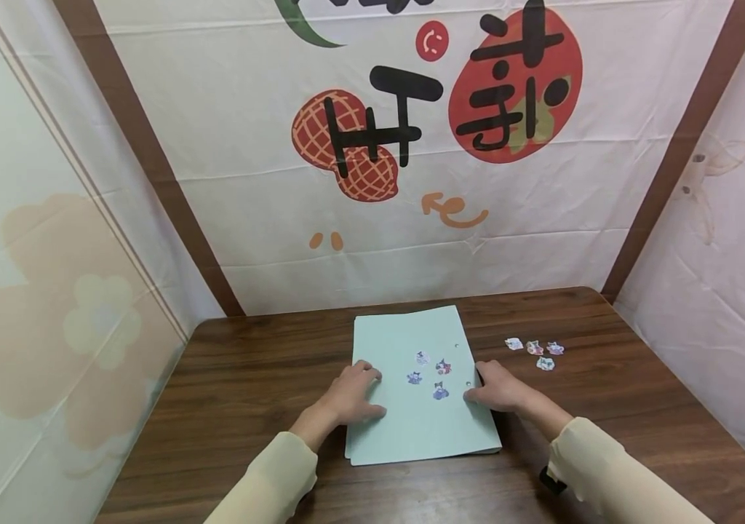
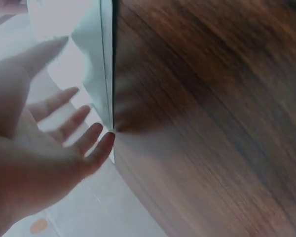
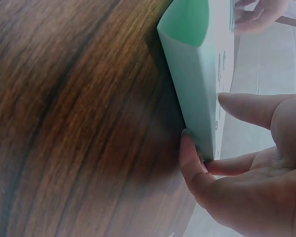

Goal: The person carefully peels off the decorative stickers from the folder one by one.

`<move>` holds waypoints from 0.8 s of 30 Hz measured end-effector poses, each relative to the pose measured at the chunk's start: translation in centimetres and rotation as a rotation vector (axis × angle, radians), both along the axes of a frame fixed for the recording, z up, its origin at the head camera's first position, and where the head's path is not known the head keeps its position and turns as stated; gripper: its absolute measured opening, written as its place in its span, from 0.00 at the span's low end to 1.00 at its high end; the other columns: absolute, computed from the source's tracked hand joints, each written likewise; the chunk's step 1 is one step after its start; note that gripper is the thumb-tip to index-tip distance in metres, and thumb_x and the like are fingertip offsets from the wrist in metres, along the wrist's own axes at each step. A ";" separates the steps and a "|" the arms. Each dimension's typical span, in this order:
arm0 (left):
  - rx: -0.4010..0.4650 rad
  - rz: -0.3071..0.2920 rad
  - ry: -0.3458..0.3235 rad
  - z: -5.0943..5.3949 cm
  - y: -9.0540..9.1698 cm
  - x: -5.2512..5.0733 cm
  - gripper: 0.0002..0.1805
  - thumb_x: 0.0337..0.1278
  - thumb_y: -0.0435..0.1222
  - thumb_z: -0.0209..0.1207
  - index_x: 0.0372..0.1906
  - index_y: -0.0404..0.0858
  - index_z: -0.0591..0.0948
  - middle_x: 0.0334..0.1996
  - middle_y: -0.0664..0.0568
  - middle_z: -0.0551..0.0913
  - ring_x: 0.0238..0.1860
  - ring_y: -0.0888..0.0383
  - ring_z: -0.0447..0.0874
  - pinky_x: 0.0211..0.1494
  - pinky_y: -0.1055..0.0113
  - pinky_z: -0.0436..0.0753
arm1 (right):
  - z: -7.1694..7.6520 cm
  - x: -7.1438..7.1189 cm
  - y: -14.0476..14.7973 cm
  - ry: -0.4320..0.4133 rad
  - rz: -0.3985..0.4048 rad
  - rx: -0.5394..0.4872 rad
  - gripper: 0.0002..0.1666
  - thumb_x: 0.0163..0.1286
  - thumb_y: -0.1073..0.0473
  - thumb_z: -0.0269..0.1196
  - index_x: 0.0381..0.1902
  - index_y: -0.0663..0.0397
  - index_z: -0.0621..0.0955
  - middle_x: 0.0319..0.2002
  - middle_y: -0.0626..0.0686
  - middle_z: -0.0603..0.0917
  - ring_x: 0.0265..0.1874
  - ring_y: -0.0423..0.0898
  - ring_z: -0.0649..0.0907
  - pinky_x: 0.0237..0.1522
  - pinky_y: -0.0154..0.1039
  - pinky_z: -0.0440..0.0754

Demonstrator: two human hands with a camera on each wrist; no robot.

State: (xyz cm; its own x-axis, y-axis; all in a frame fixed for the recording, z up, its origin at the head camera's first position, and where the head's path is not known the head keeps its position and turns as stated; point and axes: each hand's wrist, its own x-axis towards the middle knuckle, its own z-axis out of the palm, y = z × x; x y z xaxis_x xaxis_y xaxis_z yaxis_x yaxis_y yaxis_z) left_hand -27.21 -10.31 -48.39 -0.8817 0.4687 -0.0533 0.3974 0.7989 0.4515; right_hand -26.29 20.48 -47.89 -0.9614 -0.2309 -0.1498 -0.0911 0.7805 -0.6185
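Note:
A pale green file folder (image 1: 421, 433) lies on the wooden table, with several small cartoon stickers (image 1: 441, 391) on its cover. My left hand (image 1: 349, 397) rests at the folder's left edge, its thumb and fingers spread. In the left wrist view, the fingertips (image 2: 106, 143) are by the layered edge of the covers. At the right side, my right hand (image 1: 500, 389) grips the spine. The right wrist view shows the thumb (image 3: 241, 103) against the cover side and a bent finger at the spine's lower edge (image 3: 190, 153). The spine's near end gapes slightly.
More cartoon stickers (image 1: 535, 348) lie loose on the table (image 1: 268, 378) to the right of the folder. Behind the table hangs a printed white cloth (image 1: 248, 240). Other cloth panels stand at the left and right sides. A dark band shows at the right sleeve cuff (image 1: 552, 480).

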 end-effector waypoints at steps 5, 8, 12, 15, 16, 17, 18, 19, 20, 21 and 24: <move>-0.075 -0.105 -0.044 -0.4 0.2 0.0 0.41 0.59 0.52 0.70 0.73 0.36 0.72 0.77 0.39 0.63 0.78 0.37 0.56 0.75 0.36 0.59 | 0.0 0.2 0.0 0.001 0.001 0.007 0.29 0.64 0.63 0.70 0.56 0.79 0.75 0.46 0.65 0.81 0.42 0.52 0.78 0.43 0.49 0.81; -0.138 -0.138 -0.062 -0.6 0.5 0.2 0.46 0.61 0.58 0.66 0.77 0.41 0.67 0.80 0.41 0.57 0.80 0.35 0.48 0.77 0.36 0.54 | 0.0 0.2 0.1 0.002 -0.001 0.013 0.30 0.64 0.63 0.71 0.56 0.79 0.75 0.47 0.65 0.80 0.43 0.53 0.78 0.44 0.50 0.81; -0.260 -0.148 -0.063 -0.6 0.7 0.6 0.50 0.61 0.64 0.62 0.81 0.46 0.60 0.82 0.43 0.50 0.81 0.35 0.43 0.78 0.37 0.51 | -0.1 0.1 0.2 0.000 0.003 0.017 0.30 0.64 0.62 0.71 0.56 0.79 0.75 0.47 0.65 0.80 0.42 0.52 0.79 0.44 0.49 0.82; -0.343 -0.141 -0.057 -0.4 1.0 1.1 0.52 0.61 0.67 0.59 0.82 0.47 0.56 0.83 0.45 0.46 0.82 0.37 0.41 0.79 0.39 0.50 | -0.1 0.0 0.2 -0.004 0.006 0.022 0.30 0.65 0.62 0.71 0.56 0.79 0.75 0.48 0.66 0.80 0.42 0.52 0.78 0.44 0.49 0.82; -0.366 -0.137 -0.055 -0.4 1.0 1.2 0.52 0.62 0.68 0.58 0.83 0.48 0.55 0.83 0.45 0.45 0.82 0.37 0.40 0.79 0.39 0.49 | -0.1 0.0 0.2 -0.004 0.007 0.023 0.30 0.65 0.61 0.71 0.57 0.79 0.75 0.48 0.66 0.79 0.43 0.52 0.78 0.45 0.50 0.81; -0.387 -0.133 -0.050 -0.4 1.1 1.3 0.52 0.62 0.68 0.57 0.83 0.48 0.54 0.84 0.46 0.44 0.82 0.38 0.40 0.79 0.40 0.49 | -0.1 0.0 0.1 -0.006 0.008 0.025 0.31 0.65 0.61 0.71 0.57 0.79 0.74 0.49 0.66 0.79 0.43 0.53 0.78 0.45 0.50 0.81; -0.403 -0.129 -0.043 -0.4 1.1 1.4 0.53 0.62 0.69 0.56 0.83 0.49 0.54 0.84 0.46 0.44 0.82 0.38 0.40 0.79 0.40 0.49 | -0.1 0.0 0.1 -0.007 0.009 0.026 0.32 0.65 0.61 0.71 0.58 0.80 0.74 0.50 0.67 0.79 0.44 0.53 0.77 0.46 0.51 0.81; -0.420 -0.127 -0.036 -0.4 1.2 1.5 0.53 0.62 0.70 0.54 0.83 0.49 0.53 0.84 0.46 0.43 0.82 0.39 0.39 0.80 0.40 0.49 | 0.0 0.0 0.1 -0.009 0.010 0.027 0.32 0.65 0.61 0.70 0.58 0.80 0.74 0.50 0.68 0.78 0.44 0.54 0.77 0.47 0.51 0.80; -0.436 -0.127 -0.028 -0.4 1.2 1.5 0.53 0.62 0.71 0.53 0.84 0.49 0.52 0.84 0.46 0.43 0.82 0.39 0.39 0.80 0.40 0.49 | 0.0 0.0 0.1 -0.010 0.011 0.029 0.33 0.65 0.61 0.70 0.59 0.80 0.74 0.51 0.68 0.78 0.45 0.54 0.77 0.47 0.51 0.80; -0.450 -0.128 -0.025 -0.6 1.3 1.5 0.53 0.62 0.71 0.52 0.84 0.49 0.51 0.84 0.47 0.42 0.82 0.39 0.38 0.80 0.40 0.49 | 0.1 0.0 0.1 -0.012 0.012 0.031 0.33 0.65 0.61 0.70 0.59 0.80 0.74 0.51 0.68 0.78 0.45 0.54 0.77 0.47 0.52 0.80; -0.475 -0.134 -0.014 -1.0 1.4 1.4 0.53 0.63 0.72 0.49 0.84 0.50 0.49 0.84 0.47 0.40 0.82 0.39 0.38 0.80 0.40 0.48 | 0.2 -0.1 0.2 -0.012 0.018 0.059 0.33 0.65 0.60 0.70 0.58 0.81 0.74 0.51 0.69 0.78 0.44 0.55 0.78 0.47 0.52 0.80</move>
State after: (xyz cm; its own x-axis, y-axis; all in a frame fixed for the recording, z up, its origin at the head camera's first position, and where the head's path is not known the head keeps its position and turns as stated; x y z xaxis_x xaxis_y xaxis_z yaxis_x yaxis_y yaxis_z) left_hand -25.77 -8.92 -49.35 -0.8132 0.4985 -0.3004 0.5069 0.8602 0.0555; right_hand -26.43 20.72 -47.70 -0.9551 -0.2389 -0.1752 -0.0984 0.8136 -0.5730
